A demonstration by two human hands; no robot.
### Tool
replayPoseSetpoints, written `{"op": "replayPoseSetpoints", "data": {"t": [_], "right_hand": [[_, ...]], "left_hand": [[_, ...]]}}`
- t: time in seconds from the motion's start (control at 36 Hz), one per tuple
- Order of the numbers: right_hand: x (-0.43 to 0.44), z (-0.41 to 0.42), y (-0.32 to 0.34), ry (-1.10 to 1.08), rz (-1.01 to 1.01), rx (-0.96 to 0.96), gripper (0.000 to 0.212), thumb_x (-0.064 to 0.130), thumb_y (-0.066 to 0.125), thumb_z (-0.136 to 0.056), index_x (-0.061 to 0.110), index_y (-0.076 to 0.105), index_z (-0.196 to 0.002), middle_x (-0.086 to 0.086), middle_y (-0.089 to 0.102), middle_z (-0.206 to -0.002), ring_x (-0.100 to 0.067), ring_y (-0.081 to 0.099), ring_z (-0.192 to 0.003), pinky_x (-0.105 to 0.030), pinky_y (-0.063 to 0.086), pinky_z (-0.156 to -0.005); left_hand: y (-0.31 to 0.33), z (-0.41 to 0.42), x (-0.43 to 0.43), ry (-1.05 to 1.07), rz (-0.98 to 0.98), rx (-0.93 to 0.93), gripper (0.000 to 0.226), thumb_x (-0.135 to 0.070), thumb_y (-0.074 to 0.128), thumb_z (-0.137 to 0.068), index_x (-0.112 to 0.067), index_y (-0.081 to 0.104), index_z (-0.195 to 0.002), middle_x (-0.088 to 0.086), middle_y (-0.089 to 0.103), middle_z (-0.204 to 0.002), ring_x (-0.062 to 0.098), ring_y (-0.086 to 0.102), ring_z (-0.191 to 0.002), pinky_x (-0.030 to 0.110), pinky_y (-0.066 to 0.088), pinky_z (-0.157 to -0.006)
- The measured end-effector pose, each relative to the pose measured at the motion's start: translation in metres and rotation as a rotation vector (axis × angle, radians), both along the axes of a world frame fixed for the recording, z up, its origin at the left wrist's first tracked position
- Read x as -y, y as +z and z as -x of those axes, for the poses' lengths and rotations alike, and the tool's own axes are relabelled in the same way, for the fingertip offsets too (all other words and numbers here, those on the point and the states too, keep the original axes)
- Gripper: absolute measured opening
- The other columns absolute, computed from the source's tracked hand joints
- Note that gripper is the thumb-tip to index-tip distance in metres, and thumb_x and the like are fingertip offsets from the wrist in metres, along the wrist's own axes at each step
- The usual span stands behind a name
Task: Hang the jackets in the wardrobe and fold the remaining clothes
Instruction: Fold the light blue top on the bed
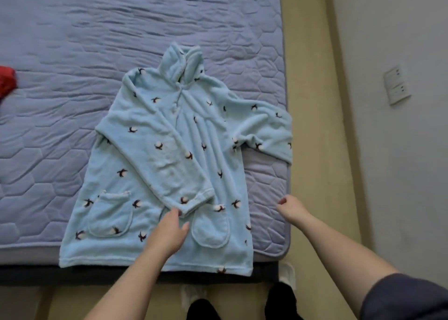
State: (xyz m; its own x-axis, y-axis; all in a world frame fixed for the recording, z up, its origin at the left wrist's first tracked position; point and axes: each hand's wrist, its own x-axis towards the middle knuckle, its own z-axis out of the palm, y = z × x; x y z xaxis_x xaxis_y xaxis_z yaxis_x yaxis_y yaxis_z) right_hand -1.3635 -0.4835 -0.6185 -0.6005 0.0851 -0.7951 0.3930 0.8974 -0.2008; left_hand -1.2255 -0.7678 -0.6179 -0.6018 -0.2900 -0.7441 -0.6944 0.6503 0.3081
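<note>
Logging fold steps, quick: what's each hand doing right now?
Left hand: open, fingertips at the folded sleeve cuff of the blue fleece robe.
Right hand: loosely curled, holding nothing, above the mattress.

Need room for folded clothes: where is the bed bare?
Bare: the quilted lilac mattress cover beyond the hood and left of the light blue fleece robe, up to the red cloth. Crowded: the right edge, where the robe's spread sleeve reaches it.
</note>
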Motion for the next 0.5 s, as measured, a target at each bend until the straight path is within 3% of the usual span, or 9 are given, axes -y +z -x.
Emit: {"op": "replayPoseSetpoints", "data": {"t": [0.08, 0.19, 0.31, 0.36, 0.44, 0.5], "right_hand": [[-0.002, 0.058, 0.003, 0.097, 0.006, 0.015, 0.02, 0.017, 0.05, -0.092, 0.007, 0.053, -0.109, -0.014, 0.058, -0.112, -0.028, 0.055, -0.096, -0.032, 0.042, -0.077], [-0.005, 0.154, -0.005, 0.243, 0.008, -0.048, 0.048, 0.015, 0.052, -0.091, 0.004, 0.041, -0.136, -0.016, 0.046, -0.136, -0.031, 0.049, -0.12, -0.031, 0.042, -0.09], [0.0, 0.256, -0.035, 0.316, 0.039, -0.196, 0.056, 0.018, 0.056, -0.088, 0.009, 0.037, -0.141, -0.015, 0.039, -0.143, -0.031, 0.044, -0.127, -0.038, 0.042, -0.099], [0.006, 0.299, -0.057, 0.378, 0.086, -0.24, 0.057, 0.024, 0.06, -0.087, 0.01, 0.039, -0.139, -0.013, 0.041, -0.143, -0.03, 0.041, -0.13, -0.039, 0.039, -0.103], [0.013, 0.342, -0.088, 0.521, 0.104, -0.212, 0.066, 0.036, 0.062, -0.087, 0.014, 0.034, -0.143, -0.008, 0.04, -0.143, -0.027, 0.04, -0.132, -0.043, 0.035, -0.107], [0.015, 0.357, -0.103, 0.603, 0.119, -0.129, 0.051, 0.039, 0.06, -0.089, 0.014, 0.046, -0.132, -0.008, 0.05, -0.128, -0.027, 0.05, -0.119, -0.04, 0.042, -0.098]], "left_hand": [[0.001, 0.048, -0.008, -0.023, -0.008, -0.005, 0.036, -0.035, 0.05, -0.093, -0.017, 0.047, -0.124, 0.003, 0.058, -0.116, 0.021, 0.056, -0.1, 0.036, 0.046, -0.084], [-0.01, 0.125, -0.026, -0.038, -0.027, -0.022, 0.034, -0.034, 0.049, -0.093, -0.018, 0.048, -0.124, 0.002, 0.057, -0.117, 0.021, 0.055, -0.104, 0.033, 0.044, -0.086], [-0.035, 0.203, -0.05, 0.033, -0.047, -0.063, 0.029, -0.031, 0.049, -0.093, -0.019, 0.052, -0.119, 0.0, 0.059, -0.116, 0.016, 0.055, -0.096, 0.03, 0.045, -0.084], [-0.051, 0.238, -0.066, 0.095, -0.021, -0.081, 0.034, -0.03, 0.05, -0.093, -0.019, 0.051, -0.126, 0.002, 0.055, -0.125, 0.019, 0.053, -0.109, 0.034, 0.044, -0.094], [-0.075, 0.278, -0.091, 0.094, 0.048, -0.131, 0.055, -0.032, 0.051, -0.094, -0.017, 0.033, -0.144, 0.006, 0.033, -0.148, 0.023, 0.032, -0.135, 0.037, 0.031, -0.109], [-0.086, 0.299, -0.111, 0.095, 0.043, -0.113, 0.063, -0.036, 0.049, -0.094, -0.021, 0.022, -0.15, 0.004, 0.014, -0.158, 0.022, 0.016, -0.144, 0.037, 0.023, -0.115]]}}
